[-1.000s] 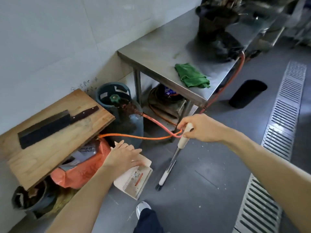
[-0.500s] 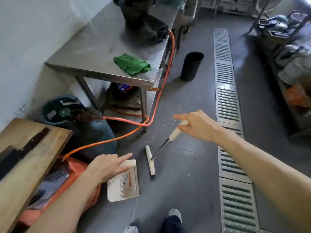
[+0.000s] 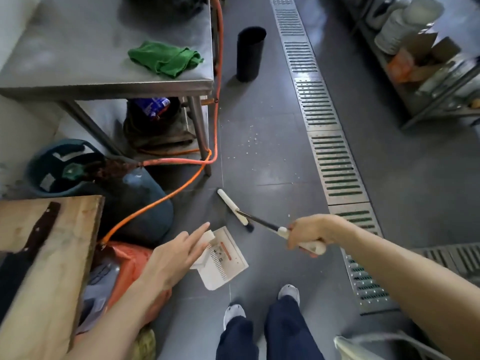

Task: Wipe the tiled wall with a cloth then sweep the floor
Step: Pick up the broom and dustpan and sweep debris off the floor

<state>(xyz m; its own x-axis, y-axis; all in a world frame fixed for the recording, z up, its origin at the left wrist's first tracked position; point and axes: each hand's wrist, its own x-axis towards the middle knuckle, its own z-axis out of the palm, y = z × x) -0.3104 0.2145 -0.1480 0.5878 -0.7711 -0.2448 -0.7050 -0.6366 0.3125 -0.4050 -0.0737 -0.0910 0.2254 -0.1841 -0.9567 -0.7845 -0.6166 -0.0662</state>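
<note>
Grey floor tiles (image 3: 272, 157) fill most of what I see, with a long metal drain grate (image 3: 335, 162) running down the right and pale crumbs scattered between it and the leg of the steel surface (image 3: 78, 61). On that surface lies the green cloth (image 3: 166, 58), bunched up and let go, so I judge the wall wiping is over and the sweeping is under way but far from done (the crumbs near the leg are still loose on the floor).

My right hand (image 3: 309, 236) is curled round the pale grip of the small broom (image 3: 233, 207), arm reaching in from the right, wrist low. Its dark shaft runs up and left to the white head, which sits on the floor well short of the crumbs.

My left hand (image 3: 174, 253) reaches forward from the lower left with fingers mostly straight and spread, the index pointing ahead. It rests against the handle end of the white dustpan (image 3: 223, 261), which lies flat on the floor just beside the broom head; I cannot tell whether the thumb is hooked under the handle. An orange hose (image 3: 161, 197) loops past the blue gas cylinder (image 3: 135, 193) on the left.
</note>
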